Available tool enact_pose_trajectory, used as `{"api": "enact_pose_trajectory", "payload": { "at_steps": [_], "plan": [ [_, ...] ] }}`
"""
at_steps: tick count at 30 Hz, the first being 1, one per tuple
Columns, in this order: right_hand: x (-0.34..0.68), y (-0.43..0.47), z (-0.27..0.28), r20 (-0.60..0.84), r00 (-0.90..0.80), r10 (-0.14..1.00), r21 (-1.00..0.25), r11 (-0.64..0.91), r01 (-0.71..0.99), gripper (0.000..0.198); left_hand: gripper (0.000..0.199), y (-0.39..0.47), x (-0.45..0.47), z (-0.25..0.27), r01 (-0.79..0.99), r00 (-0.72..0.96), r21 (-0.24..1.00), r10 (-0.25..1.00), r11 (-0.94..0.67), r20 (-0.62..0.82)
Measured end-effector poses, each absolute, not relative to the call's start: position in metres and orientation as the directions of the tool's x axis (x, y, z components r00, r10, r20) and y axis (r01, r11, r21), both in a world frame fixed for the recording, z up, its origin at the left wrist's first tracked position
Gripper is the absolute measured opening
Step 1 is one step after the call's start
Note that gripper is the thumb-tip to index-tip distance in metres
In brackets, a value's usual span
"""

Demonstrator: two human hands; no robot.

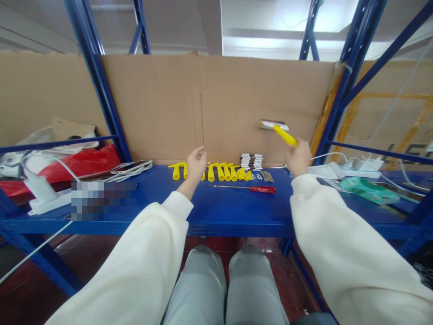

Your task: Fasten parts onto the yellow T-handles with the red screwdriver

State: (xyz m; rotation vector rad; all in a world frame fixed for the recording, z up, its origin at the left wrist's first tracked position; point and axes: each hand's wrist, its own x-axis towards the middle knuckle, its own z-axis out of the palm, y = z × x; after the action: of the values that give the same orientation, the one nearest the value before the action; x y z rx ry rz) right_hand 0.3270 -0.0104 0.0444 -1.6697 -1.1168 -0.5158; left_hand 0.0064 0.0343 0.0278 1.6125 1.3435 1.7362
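Observation:
My right hand (299, 157) is closed around the yellow handle of a scraper (286, 135), raised above the shelf with its wide metal-and-white head pointing up and left. My left hand (196, 164) is held over the row of yellow plastic handles (211, 172), its fingers curled together; whatever may be in them is too small to make out. Beside that row lie small yellow pieces (243, 174), a stack of white-and-dark scraper heads (251, 161), small screws in a bag (256, 175) and some metal blades (267, 176). A red-handled screwdriver (263, 189) lies in front of them.
The blue metal shelf (230, 216) has a cardboard sheet (152, 108) at its back. Left are a red bag (81, 164), coiled white cable (131, 171) and a power strip (50, 202). On the right sit a green packet (368, 189) and another power strip (363, 170).

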Motion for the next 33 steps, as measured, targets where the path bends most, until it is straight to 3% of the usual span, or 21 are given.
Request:
{"api": "enact_pose_trajectory", "payload": {
  "at_steps": [5,9,15,21,23,29,33],
  "plan": [
    [0.252,0.018,0.039,0.844,0.274,0.461,-0.403,0.207,0.892,0.044,0.061,0.041,0.032,0.032,0.224,-0.234,0.840,0.809,-0.494,0.539],
    [0.220,0.022,0.007,0.825,0.129,0.551,-0.327,0.278,0.903,0.043,0.065,0.042,0.029,0.010,0.247,-0.235,0.870,0.845,-0.427,0.481],
    [0.214,0.015,-0.016,0.746,-0.036,0.665,-0.232,0.311,0.922,0.047,0.049,0.040,0.015,-0.007,0.110,-0.291,0.956,0.911,-0.272,0.293],
    [0.209,0.013,-0.019,0.693,-0.007,0.721,-0.295,0.292,0.910,0.049,0.019,0.045,0.014,-0.015,0.000,-0.228,0.991,0.965,-0.132,0.128],
    [0.208,0.015,-0.020,0.690,0.015,0.724,-0.332,0.298,0.895,0.049,0.017,0.045,0.014,-0.017,-0.042,-0.179,0.986,0.972,-0.160,0.150],
    [0.213,0.023,-0.026,0.731,0.018,0.682,-0.415,0.424,0.805,0.053,0.033,0.033,0.019,-0.014,-0.080,0.077,0.918,0.916,-0.388,0.393],
    [0.211,0.027,-0.031,0.727,-0.113,0.677,-0.421,0.570,0.706,0.060,0.040,0.023,0.023,-0.013,-0.067,0.208,0.932,0.908,-0.357,0.363]
  ]
}}
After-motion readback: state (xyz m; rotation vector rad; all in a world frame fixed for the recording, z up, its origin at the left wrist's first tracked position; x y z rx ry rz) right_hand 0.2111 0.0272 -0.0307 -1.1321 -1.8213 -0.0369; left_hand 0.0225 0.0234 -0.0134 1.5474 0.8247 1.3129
